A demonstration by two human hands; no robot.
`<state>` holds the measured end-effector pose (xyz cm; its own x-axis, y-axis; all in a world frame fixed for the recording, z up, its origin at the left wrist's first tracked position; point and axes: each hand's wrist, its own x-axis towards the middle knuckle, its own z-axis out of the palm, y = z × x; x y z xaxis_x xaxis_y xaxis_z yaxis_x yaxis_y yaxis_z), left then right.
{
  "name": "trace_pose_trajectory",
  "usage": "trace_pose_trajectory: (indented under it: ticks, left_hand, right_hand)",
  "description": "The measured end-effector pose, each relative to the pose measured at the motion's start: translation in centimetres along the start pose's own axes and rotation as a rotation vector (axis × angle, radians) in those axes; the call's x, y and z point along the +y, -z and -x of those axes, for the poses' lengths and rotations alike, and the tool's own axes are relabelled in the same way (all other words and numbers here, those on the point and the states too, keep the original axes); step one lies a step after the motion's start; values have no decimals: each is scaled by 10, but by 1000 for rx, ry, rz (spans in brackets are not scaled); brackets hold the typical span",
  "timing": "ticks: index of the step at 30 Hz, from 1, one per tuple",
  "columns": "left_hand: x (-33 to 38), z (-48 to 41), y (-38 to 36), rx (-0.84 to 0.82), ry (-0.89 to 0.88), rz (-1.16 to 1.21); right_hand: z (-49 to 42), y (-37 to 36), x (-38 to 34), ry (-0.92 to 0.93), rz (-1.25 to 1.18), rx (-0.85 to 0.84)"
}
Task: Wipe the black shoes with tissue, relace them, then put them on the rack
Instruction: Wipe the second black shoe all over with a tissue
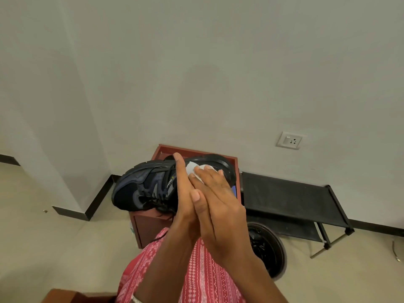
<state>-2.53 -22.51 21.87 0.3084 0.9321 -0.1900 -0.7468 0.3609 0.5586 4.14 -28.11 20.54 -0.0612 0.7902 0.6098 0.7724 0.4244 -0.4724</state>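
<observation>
A black shoe (142, 189) is held up in front of me, lying on its side with the toe to the left and the sole turned up and away. My left hand (182, 193) grips it around the middle, thumb up over the sole edge. My right hand (218, 202) lies flat against the heel part and presses a white tissue (193, 168) onto the shoe. Loose black laces hang under the shoe. The black shoe rack (290, 200) stands low against the wall to the right.
A reddish-brown wooden box-like stand (150, 224) sits right under the shoe. A round dark bin (277, 254) with black contents stands on the floor beside the rack. A wall socket (289, 140) is above the rack. My knee in red patterned cloth is below my hands.
</observation>
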Motion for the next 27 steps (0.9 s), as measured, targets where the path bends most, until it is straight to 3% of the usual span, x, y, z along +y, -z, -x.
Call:
trace_pose_trajectory:
  ticks: [7, 14, 22, 27]
  left_hand:
    - [11, -8, 3, 111, -65, -38]
    - [0, 5, -9, 61, -10, -15]
    - [7, 7, -8, 181, -123, -54]
    - [4, 6, -8, 215, -89, -108]
  right_hand:
    - [44, -8, 1, -24, -106, 65]
    - [-8, -2, 8, -159, -115, 57]
    - [21, -5, 16, -125, -90, 27]
    - [18, -5, 21, -148, -107, 14]
